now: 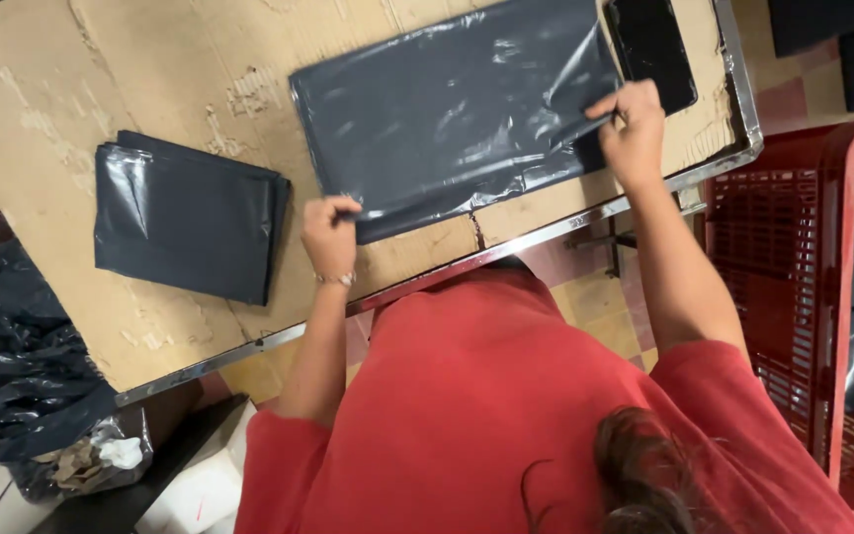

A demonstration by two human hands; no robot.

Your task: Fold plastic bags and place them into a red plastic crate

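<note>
Cardboard (150,69) covers one tabletop (733,89) with a metal rim, seen from above the person's head. On it lie three dark things. Largest is one dark grey plastic bag (447,109), spread flat near the tabletop's near edge, towards its right end, shiny and creased. Next is one folded stack (185,218) of the same dark plastic, well apart from the bag, towards the left end of the near edge. Smallest is one flat black slab (649,49) at the right end, its near part tucked under the bag's right side.

Left hand (328,232) is closed on the bag's near left corner, at the near edge of the tabletop; a thin bracelet (336,280) circles that wrist. Right hand (630,124) pinches the bag's right edge, where the plastic puckers, fingers curled shut on it, just beside the slab.

Off the tabletop, one red plastic crate (793,287) stands to the right, with grey plastic inside. One crumpled black sack (12,366) bulges on the floor at the left, holding scraps of paper. The person's red shirt (506,396) fills the foreground and hides the floor below the near edge.
</note>
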